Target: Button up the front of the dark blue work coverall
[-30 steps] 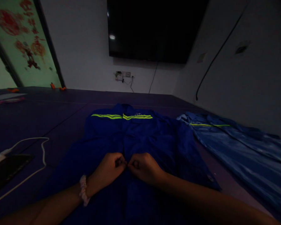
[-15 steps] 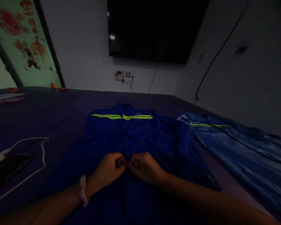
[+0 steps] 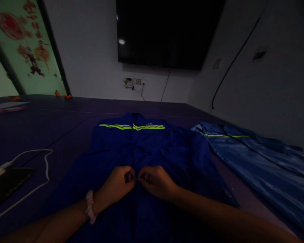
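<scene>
A dark blue work jacket [image 3: 162,153] with yellow-green striped bands across its chest lies spread out flat, collar away from me. Over its front opening, my left hand [image 3: 123,180] is closed in a pinch on the jacket's edge, a light scrunchie around that wrist. My right hand [image 3: 154,180] pinches the other side of the front, its fingertips almost touching those of the left. Whatever small part sits between the fingertips is too dark to make out.
To the right lies a second, lighter blue jacket [image 3: 255,158] with a yellow stripe. At left are a dark phone [image 3: 12,182] and a white cable [image 3: 47,165] on the purple floor [image 3: 66,118]. A large television [image 3: 167,30] hangs on the far wall.
Both hands stay pinched at the same place on the jacket front, with only a very slight shift of the fingers. The jackets lie as before.
</scene>
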{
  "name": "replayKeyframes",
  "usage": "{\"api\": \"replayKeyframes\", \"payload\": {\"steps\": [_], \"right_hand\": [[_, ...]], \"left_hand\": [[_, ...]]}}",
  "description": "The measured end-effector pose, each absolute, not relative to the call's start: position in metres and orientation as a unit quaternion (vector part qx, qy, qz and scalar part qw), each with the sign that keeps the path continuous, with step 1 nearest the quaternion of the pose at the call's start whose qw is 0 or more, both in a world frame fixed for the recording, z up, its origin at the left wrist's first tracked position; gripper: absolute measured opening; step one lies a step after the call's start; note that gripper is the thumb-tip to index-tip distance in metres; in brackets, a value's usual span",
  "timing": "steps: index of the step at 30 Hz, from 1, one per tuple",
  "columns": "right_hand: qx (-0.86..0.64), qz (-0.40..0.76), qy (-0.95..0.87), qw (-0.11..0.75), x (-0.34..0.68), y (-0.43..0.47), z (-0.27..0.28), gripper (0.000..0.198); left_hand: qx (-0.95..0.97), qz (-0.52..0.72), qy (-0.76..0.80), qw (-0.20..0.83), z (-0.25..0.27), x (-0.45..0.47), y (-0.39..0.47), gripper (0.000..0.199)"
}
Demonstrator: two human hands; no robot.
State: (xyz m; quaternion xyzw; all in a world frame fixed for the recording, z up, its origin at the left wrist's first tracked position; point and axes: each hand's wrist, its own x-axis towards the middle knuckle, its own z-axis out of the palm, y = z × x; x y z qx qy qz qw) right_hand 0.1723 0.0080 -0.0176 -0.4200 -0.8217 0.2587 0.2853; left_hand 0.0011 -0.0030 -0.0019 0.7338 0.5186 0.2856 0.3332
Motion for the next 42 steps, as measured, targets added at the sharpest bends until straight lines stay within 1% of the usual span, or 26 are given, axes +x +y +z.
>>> {"api": "replayKeyframes", "payload": {"steps": [7,13,21,25,29,32,35,42], "right_hand": [[-0.445,0.233,-0.817,0.284,0.1721,0.0082,-0.0184,0.008],[-0.445,0.218,-0.823,0.278,0.1727,0.0088,-0.0170,0.009],[-0.451,0.214,-0.824,0.269,0.1728,0.0095,-0.0179,0.009],[-0.452,0.224,-0.820,0.269,0.1728,0.0094,-0.0182,0.009],[-0.431,0.239,-0.822,0.284,0.1731,0.0093,-0.0182,0.014],[-0.420,0.248,-0.826,0.283,0.1732,0.0088,-0.0171,0.017],[-0.427,0.256,-0.821,0.278,0.1729,0.0078,-0.0158,0.016],[-0.438,0.250,-0.814,0.289,0.1720,0.0074,-0.0186,0.014]], "left_hand": [[0.730,0.283,0.525,0.335,-0.0028,0.0015,-0.0023,0.010],[0.732,0.280,0.521,0.337,-0.0033,0.0012,-0.0019,0.015],[0.734,0.280,0.516,0.341,-0.0017,0.0009,-0.0024,0.015],[0.733,0.281,0.518,0.340,-0.0019,0.0001,-0.0029,0.014],[0.724,0.286,0.523,0.346,-0.0012,0.0010,-0.0040,0.012],[0.722,0.295,0.523,0.344,-0.0002,0.0022,-0.0046,0.018],[0.725,0.298,0.523,0.335,0.0009,0.0028,-0.0047,0.021],[0.726,0.308,0.520,0.328,0.0018,0.0036,-0.0050,0.021]]}}
